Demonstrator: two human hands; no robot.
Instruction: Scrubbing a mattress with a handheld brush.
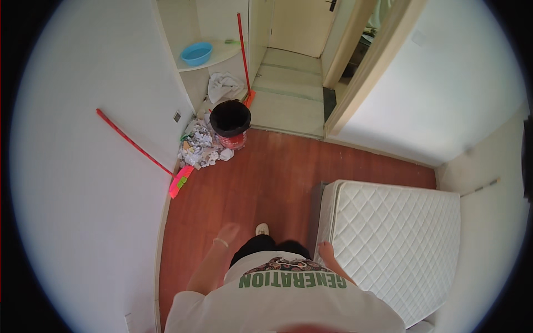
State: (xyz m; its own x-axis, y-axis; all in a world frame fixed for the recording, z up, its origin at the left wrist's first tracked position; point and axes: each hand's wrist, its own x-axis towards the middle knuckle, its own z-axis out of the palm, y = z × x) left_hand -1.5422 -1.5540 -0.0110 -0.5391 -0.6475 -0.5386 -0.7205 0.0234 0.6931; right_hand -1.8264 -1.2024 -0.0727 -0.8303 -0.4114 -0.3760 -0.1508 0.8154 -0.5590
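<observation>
My left hand [227,232], with a pale band at its wrist, hangs in the air over the wooden floor on my left side. It is smeared by motion, so its fingers do not show clearly. Low by my right hip, my right hand [325,250] appears against the near left edge of a white quilted mattress [397,238]. Whether it touches the mattress, and how its fingers are set, I cannot tell. Nothing is visibly held in either hand. One white shoe [262,228] shows in front of my dark trousers.
Ahead on the left, a black-lined bin [232,140] stands beside a heap of paper scraps [197,145]. A pink broom [181,181] leans on the left wall; a red-handled dustpan [251,99] stands behind the bin. A blue basin [197,54] sits on a corner shelf. A hallway leads to a door [297,28].
</observation>
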